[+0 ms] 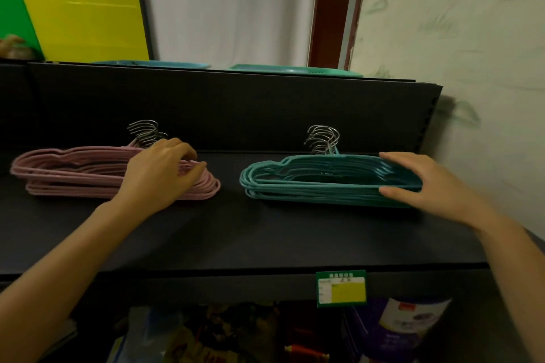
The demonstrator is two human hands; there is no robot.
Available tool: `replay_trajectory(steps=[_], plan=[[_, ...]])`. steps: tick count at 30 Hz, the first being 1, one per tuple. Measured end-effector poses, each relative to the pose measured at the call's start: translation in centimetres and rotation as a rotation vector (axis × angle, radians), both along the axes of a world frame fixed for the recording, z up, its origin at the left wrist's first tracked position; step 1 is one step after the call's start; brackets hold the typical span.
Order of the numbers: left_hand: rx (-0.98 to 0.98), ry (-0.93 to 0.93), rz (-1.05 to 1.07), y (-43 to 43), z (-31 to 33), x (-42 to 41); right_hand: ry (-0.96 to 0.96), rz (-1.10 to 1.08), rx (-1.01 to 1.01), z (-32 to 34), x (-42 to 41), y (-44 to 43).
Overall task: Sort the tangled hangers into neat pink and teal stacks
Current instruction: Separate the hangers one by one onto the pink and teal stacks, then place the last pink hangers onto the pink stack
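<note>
Both colours lie sorted on the dark shelf (265, 239): pink stack (73, 174) left, teal stack (309, 186) right, well apart, hooks rearward. The left hand (159, 174) curls over the pink stack's right end; the right hand (424, 183) clasps the teal stack's end between thumb and fingers. This looks like final squaring, and small nudges should align the edges. A blue tray (153, 64) and a green tray (295, 70) sit above, contents hidden.

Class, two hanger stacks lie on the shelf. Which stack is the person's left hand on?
The pink stack, leftmost on the shelf; the left hand holds its right end. The right hand holds the teal stack.
</note>
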State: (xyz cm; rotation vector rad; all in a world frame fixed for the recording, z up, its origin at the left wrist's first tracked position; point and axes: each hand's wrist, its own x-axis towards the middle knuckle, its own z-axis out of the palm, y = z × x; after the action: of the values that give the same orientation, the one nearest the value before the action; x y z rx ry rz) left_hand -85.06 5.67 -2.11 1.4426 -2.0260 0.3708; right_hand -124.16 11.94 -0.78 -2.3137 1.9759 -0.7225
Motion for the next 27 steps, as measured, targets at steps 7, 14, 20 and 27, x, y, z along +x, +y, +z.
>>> replay_trajectory(steps=[7,14,20,27], plan=[[-0.066,-0.007,0.073,2.7,-0.1,3.2,0.120,0.130,-0.114,0.5,7.7,-0.7],[-0.048,-0.002,0.231,6.2,-1.3,10.3,0.115,0.306,-0.175,-0.7,17.9,-1.8],[-0.007,0.008,0.341,9.9,-2.3,17.2,0.142,0.354,-0.142,-1.5,25.4,-1.9],[0.060,-0.016,0.426,15.0,-2.3,27.6,0.102,0.489,-0.103,-1.8,37.4,-0.2]])
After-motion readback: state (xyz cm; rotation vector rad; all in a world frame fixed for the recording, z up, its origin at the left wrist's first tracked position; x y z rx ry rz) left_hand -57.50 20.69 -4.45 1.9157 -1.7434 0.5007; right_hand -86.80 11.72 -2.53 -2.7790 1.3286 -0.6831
